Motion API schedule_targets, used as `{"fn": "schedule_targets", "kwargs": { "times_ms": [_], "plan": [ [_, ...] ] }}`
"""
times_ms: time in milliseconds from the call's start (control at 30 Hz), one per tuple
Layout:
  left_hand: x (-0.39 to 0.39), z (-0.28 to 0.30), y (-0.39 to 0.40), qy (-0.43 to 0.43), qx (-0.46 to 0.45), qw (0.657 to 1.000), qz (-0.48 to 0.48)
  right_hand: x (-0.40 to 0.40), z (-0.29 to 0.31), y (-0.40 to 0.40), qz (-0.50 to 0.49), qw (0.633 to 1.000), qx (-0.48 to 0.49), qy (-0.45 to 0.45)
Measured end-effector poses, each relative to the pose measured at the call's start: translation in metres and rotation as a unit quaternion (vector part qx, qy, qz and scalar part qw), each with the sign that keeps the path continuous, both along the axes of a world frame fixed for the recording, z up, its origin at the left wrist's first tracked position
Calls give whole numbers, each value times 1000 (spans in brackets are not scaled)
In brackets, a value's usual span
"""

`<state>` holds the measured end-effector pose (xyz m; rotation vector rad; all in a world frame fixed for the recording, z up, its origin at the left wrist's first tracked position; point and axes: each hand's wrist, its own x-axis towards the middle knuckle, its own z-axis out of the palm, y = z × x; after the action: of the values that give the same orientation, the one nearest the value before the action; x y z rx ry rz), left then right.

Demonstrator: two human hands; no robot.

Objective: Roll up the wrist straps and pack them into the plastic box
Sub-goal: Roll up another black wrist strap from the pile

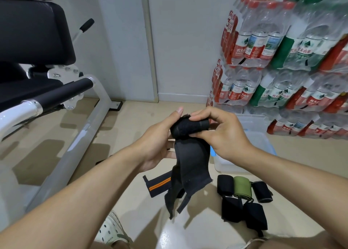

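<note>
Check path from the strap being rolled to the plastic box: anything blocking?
Nothing visible blocks it. The half-rolled black wrist strap is held by both hands, left hand and right hand, right in front of the clear plastic box on the floor. The finished rolls lie nearer, off the path.

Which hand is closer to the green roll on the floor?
Right. The right hand is up in the air above and a bit left of the green roll. The left hand is farther left, past the black strap both hands hold.
</note>
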<state>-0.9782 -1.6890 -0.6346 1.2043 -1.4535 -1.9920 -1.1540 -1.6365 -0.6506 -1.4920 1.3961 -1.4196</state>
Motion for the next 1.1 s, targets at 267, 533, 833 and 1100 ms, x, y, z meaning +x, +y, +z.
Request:
{"fn": "schedule_targets", "kwargs": {
  "times_ms": [267, 533, 833, 1100],
  "plan": [
    [1, 1, -4, 61, 44, 997, 33, 2, -3, 1, 5, 999, -13, 46],
    [4, 2, -8, 61, -11, 994, 92, -17, 7, 0, 98, 988, 111, -39],
    [4, 0, -6, 34, -113, 991, 60, -15, 9, 4, 122, 972, 187, -78],
    [6, 1, -5, -23, -207, 976, 63, -15, 5, 0, 111, 969, 198, -99]
  ]
}}
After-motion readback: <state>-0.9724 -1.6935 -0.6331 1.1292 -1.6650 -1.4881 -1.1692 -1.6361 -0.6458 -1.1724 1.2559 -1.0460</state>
